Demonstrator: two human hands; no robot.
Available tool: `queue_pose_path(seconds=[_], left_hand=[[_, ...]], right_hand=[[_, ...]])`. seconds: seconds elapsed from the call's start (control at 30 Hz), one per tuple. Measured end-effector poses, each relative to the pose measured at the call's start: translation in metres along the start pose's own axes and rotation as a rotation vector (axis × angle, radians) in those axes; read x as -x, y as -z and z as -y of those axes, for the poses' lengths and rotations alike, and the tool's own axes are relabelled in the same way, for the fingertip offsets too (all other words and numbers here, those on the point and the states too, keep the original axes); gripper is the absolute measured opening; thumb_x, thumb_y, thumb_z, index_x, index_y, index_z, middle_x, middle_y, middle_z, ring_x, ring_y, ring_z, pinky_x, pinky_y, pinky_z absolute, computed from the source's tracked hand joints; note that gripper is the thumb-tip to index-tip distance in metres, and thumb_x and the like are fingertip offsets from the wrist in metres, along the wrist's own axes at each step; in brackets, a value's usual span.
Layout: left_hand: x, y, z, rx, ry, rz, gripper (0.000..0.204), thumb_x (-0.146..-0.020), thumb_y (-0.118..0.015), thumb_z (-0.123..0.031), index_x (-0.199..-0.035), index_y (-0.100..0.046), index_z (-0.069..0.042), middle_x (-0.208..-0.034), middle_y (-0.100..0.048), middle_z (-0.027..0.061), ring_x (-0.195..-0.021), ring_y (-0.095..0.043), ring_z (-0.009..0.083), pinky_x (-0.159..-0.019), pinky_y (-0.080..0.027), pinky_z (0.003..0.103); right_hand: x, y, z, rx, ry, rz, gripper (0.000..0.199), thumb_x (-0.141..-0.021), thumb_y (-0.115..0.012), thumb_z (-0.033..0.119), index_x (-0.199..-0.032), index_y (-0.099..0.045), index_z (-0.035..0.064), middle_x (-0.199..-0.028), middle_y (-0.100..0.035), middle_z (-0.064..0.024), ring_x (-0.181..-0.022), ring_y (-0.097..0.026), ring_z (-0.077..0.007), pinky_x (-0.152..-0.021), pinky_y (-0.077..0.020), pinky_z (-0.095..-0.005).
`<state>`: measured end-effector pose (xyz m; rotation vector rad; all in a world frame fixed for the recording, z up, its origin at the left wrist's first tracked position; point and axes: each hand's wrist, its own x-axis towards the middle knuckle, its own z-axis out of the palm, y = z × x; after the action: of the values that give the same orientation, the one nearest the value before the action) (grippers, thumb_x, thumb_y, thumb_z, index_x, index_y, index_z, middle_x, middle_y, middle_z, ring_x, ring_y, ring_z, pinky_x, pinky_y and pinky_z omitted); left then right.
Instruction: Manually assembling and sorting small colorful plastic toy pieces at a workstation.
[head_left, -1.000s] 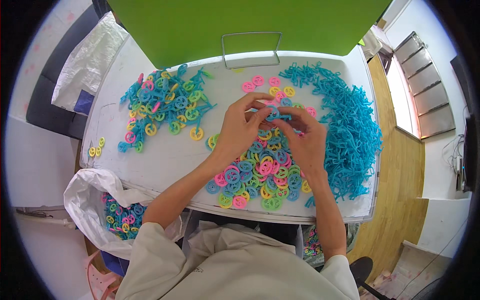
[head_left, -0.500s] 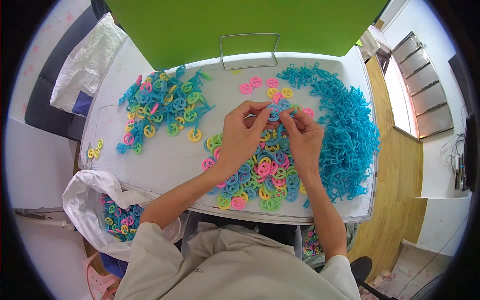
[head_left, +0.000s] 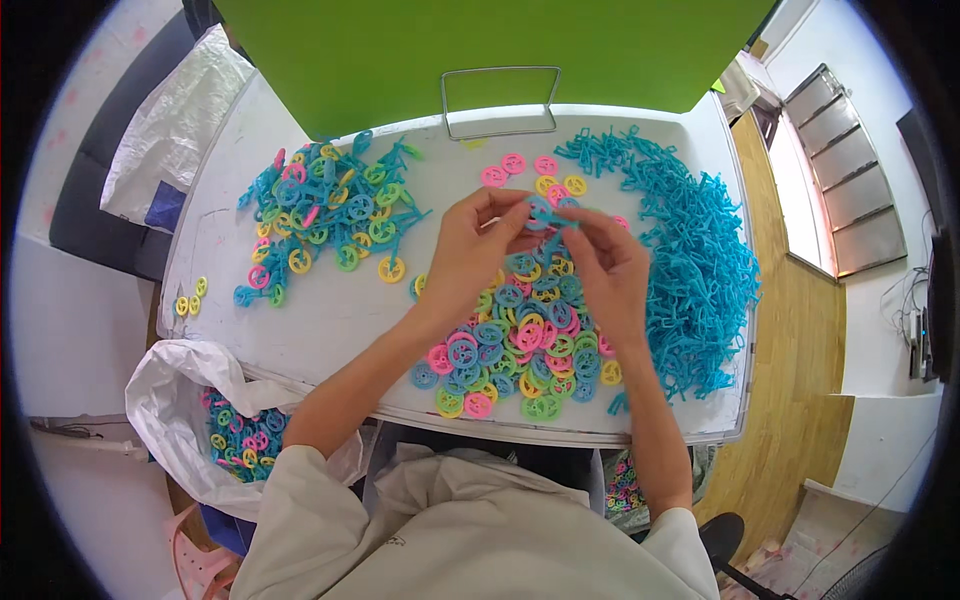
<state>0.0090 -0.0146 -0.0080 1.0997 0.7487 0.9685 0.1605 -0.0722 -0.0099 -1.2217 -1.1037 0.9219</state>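
Above the middle of the white table, my left hand [head_left: 472,245] pinches a small blue spoked plastic wheel [head_left: 538,211] between thumb and fingers. My right hand [head_left: 612,268] is closed on a thin teal plastic stick piece [head_left: 560,222], which meets the wheel; whether the two are joined I cannot tell. Below my hands lies a heap of loose wheels [head_left: 530,335] in pink, yellow, green and blue. On the right spreads a big pile of teal stick pieces [head_left: 695,280]. Wheels with teal sticks among them form another pile [head_left: 330,205] at the left.
A white sack [head_left: 165,400] holding similar coloured pieces stands by the table's near left edge. Several loose yellow-green wheels [head_left: 190,300] lie far left. Behind the table rises a green panel [head_left: 480,45], with a bent metal wire frame [head_left: 500,70] before it.
Both hands have shifted slightly; the blue wheel moved a little left and up and now tilts. The teal piece in my right hand shows more clearly against it.
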Motion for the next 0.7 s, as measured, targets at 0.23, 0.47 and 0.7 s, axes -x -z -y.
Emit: queue_pose_path(seconds=[0.23,0.47,0.7], left_hand=[[-0.006,0.012,0.004,-0.086,0.093,0.144,0.026,-0.095,-0.055,-0.015,-0.115,-0.057,0.0,-0.101,-0.063,0.0058,-0.094,-0.061,0.0122,-0.075,-0.051,0.024],[0.003,0.021,0.021,-1.221,-0.424,0.093,0.031,-0.074,-0.074,-0.013,-0.104,-0.065,-0.009,-0.088,-0.055,0.0087,-0.082,-0.054,0.0254,-0.074,-0.046,0.035],[-0.005,0.019,0.014,-0.887,-0.1,0.139,0.028,-0.072,-0.074,-0.006,-0.097,-0.063,-0.005,-0.091,-0.059,0.0095,-0.071,-0.059,0.0204,-0.061,-0.048,0.032]], right_hand=[[-0.004,0.009,-0.008,0.083,0.192,0.224,0.025,-0.086,-0.063,0.003,-0.112,-0.062,0.0035,-0.122,-0.054,-0.0107,-0.094,-0.059,-0.0106,-0.069,-0.0482,-0.0211],[-0.006,0.009,0.002,-0.163,-0.03,-0.007,0.012,-0.092,-0.059,0.008,-0.103,-0.061,0.0025,-0.092,-0.065,-0.0038,-0.074,-0.054,-0.003,-0.063,-0.0426,-0.0174],[-0.009,0.014,-0.008,-0.053,-0.106,-0.009,0.021,-0.088,-0.065,0.012,-0.104,-0.062,-0.001,-0.082,-0.066,-0.0023,-0.065,-0.054,-0.0043,-0.057,-0.0404,-0.0178]])
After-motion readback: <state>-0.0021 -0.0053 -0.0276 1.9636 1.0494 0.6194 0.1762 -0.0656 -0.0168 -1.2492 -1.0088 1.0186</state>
